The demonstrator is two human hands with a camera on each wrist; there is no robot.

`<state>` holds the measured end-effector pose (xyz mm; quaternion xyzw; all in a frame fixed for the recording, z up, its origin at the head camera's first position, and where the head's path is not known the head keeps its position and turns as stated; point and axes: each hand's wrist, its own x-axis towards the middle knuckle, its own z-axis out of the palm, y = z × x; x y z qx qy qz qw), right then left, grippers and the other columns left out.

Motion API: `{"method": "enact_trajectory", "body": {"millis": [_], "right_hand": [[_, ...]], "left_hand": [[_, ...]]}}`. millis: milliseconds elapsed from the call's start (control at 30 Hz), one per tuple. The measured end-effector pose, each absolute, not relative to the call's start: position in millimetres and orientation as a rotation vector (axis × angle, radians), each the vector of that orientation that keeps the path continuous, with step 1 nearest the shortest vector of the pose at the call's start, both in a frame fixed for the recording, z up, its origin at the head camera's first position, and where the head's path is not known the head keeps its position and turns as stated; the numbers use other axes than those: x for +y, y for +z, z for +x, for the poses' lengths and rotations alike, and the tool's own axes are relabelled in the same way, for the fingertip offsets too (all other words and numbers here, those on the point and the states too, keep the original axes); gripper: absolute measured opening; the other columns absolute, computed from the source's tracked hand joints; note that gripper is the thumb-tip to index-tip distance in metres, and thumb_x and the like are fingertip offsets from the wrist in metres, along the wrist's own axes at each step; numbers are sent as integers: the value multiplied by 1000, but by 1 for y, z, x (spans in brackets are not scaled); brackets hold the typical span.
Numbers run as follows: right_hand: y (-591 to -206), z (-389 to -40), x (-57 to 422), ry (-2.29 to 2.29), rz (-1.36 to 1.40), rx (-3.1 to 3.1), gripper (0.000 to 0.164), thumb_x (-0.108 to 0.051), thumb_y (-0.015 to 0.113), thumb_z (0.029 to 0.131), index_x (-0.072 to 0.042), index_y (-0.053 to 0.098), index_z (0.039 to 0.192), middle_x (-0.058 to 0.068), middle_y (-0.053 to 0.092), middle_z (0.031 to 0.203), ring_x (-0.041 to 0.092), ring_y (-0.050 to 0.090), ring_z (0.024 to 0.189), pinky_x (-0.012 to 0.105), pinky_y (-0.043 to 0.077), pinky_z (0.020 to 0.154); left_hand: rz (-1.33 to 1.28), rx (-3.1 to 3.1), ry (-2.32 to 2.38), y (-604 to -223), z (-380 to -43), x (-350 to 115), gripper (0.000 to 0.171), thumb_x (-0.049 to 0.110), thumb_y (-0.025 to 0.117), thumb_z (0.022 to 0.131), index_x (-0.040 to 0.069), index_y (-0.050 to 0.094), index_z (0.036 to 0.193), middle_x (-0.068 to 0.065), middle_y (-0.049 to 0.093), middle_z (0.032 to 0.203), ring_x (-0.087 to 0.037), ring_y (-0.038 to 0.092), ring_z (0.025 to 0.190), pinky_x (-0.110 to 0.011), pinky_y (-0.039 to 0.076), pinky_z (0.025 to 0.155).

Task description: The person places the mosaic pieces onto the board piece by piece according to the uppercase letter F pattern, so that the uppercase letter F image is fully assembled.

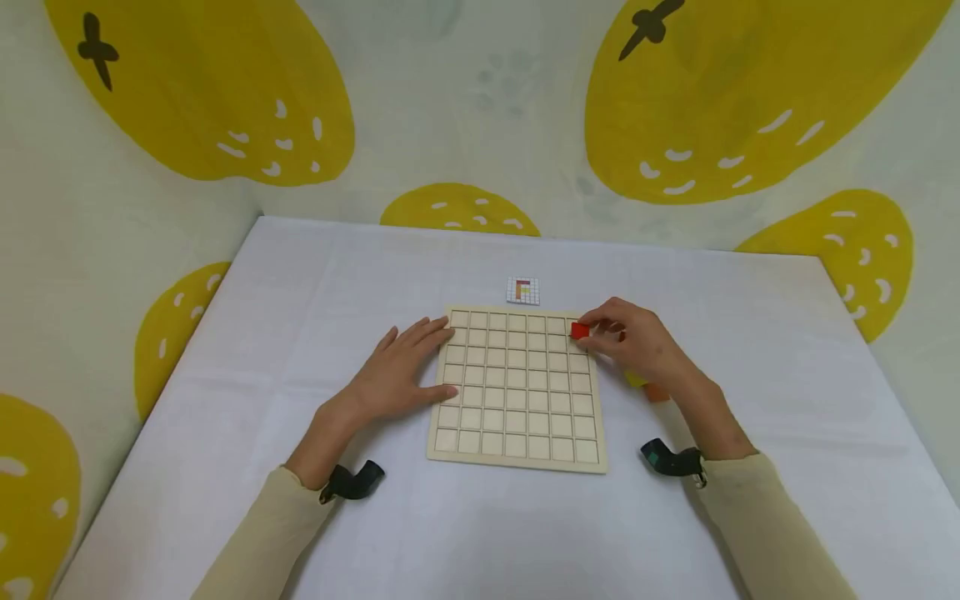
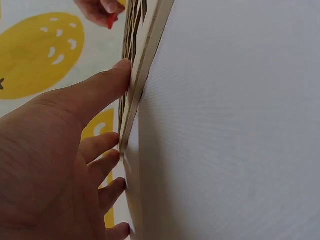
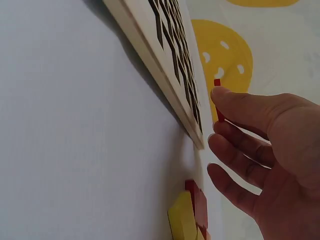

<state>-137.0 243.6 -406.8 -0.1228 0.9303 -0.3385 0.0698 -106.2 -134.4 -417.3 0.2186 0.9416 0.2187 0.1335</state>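
Observation:
A pale wooden board [image 1: 517, 465] with a grid of square recesses lies on the white table. My right hand [image 1: 633, 342] pinches a small red square tile [image 1: 580, 331] between thumb and fingers, over the board's far right corner. In the right wrist view the tile [image 3: 218, 100] stands edge-on between the fingertips. On the board's left edge, my left hand [image 1: 397, 371] rests with fingers spread and straight. The left wrist view has its thumb [image 2: 107, 90] touching the rim.
Beyond the board lies a small card [image 1: 522, 291] printed with a coloured grid pattern. Yellow [image 3: 182, 217], red [image 3: 200, 205] and orange [image 1: 657, 392] pieces sit on the table under the right hand, partly hidden. White cloth with yellow fruit shapes hangs behind.

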Motion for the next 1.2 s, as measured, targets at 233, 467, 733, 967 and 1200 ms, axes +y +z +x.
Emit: {"method": "enact_trajectory", "body": {"millis": [233,467,733,967,1200], "right_hand": [[-406,-137,230,-1095,-399,2734,28,-19,81,91,-11,75,118,4,68,109,23,65,102,43,56,96],[-406,-137,216,-1059,-471,2740,28,-22,81,92,-10,77,117,5,68,105,19,62,96,32,53,86],[-408,-136,197,-1041,-446,2724,26,-21,81,92,-11,76,115,4,65,106,20,59,94,24,49,75],[-408,-137,184,-1060,-493,2711,27,-20,80,93,-11,75,117,3,64,105,20,58,93,27,50,75],[-406,-138,169,-1068,-490,2692,27,-22,81,93,-11,76,117,4,66,107,20,61,96,30,52,79]], "left_hand": [[657,2724,635,-416,-107,-135,92,52,77,90,17,34,164,1,24,175,-29,18,164,-65,13,131],[655,2725,639,-416,-107,-134,92,51,78,90,17,34,164,1,24,175,-29,18,164,-65,12,131],[641,2724,644,-418,-106,-133,93,51,79,89,17,34,164,0,23,176,-29,17,165,-66,11,131],[626,2718,628,-420,-106,-134,93,52,77,90,19,33,165,1,21,176,-27,15,165,-65,10,131],[638,2718,648,-419,-105,-134,91,50,79,90,18,35,163,-1,22,176,-29,15,165,-66,10,131]]}}
